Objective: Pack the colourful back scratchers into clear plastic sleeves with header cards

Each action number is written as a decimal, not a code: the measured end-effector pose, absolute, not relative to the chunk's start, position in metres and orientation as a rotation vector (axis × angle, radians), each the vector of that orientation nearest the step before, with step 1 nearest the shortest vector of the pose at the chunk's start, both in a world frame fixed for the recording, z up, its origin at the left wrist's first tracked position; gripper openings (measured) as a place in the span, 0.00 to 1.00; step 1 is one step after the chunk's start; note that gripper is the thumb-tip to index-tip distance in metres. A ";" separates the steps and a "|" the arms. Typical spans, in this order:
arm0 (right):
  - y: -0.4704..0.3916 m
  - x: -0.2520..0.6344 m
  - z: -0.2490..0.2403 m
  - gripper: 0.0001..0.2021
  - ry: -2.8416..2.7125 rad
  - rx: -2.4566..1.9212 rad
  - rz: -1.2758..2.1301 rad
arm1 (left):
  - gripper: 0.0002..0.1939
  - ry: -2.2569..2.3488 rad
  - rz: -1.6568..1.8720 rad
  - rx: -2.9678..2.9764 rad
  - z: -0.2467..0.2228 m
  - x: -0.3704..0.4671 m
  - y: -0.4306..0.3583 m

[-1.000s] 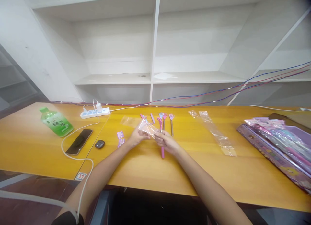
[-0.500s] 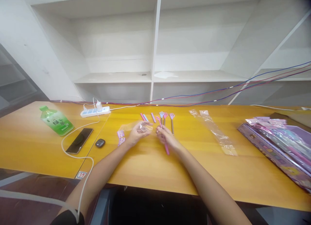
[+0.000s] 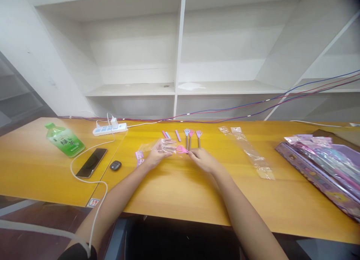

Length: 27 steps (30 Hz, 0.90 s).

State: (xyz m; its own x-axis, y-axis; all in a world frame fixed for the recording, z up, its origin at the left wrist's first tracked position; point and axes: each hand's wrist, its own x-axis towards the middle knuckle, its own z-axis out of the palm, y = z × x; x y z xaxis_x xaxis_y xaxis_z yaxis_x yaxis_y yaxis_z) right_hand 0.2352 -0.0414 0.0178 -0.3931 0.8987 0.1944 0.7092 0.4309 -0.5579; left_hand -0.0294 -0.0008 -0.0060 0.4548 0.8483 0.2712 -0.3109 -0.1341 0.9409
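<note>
My left hand (image 3: 156,156) is closed on a clear plastic bag (image 3: 167,144), whose mouth faces right. My right hand (image 3: 203,159) pinches a pink back scratcher (image 3: 181,150) just below its hand-shaped head. That head points left, at the bag's mouth; whether it is inside cannot be told. Behind my hands lie three more back scratchers, with a blue head (image 3: 187,132), a pink head (image 3: 191,133) and a purple head (image 3: 199,133). A purple grip (image 3: 178,135) and a pink grip (image 3: 164,134) lie left of them, beside a partly covered blue one. Small purple cards (image 3: 139,155) rest by my left wrist.
Flat clear bags (image 3: 247,149) lie to the right, before a patterned box (image 3: 315,177) of packaged items. On the left are a green bottle (image 3: 66,140), a phone (image 3: 92,162), a small black device (image 3: 115,165) and a power strip (image 3: 110,129). A white cable (image 3: 107,192) crosses my left arm.
My right hand has turned the pink back scratcher from nearly upright to sideways, its head now pointing left at the bag. My left hand stays almost in place with the bag.
</note>
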 end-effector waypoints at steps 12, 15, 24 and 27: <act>-0.042 0.227 0.013 0.24 -2.112 -1.197 0.695 | 0.32 0.558 1.075 1.304 -0.006 -0.021 -0.010; -0.042 0.226 0.010 0.23 -2.076 -1.163 0.763 | 0.33 0.575 1.106 1.250 -0.003 -0.018 -0.012; -0.040 0.227 0.003 0.23 -2.055 -1.166 0.809 | 0.28 0.496 1.150 1.104 0.004 -0.012 -0.016; -0.039 0.227 0.001 0.22 -2.060 -1.175 0.804 | 0.28 0.532 1.123 1.134 -0.004 -0.011 -0.012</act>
State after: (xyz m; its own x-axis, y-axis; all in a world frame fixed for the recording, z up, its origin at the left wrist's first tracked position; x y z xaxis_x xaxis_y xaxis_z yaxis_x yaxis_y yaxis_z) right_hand 0.2269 -0.0395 0.0014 -0.4062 0.8874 0.2179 0.5049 0.4168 -0.7559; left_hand -0.0110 -0.0121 -0.0041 0.3937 0.9003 0.1856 -0.4268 0.0002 0.9043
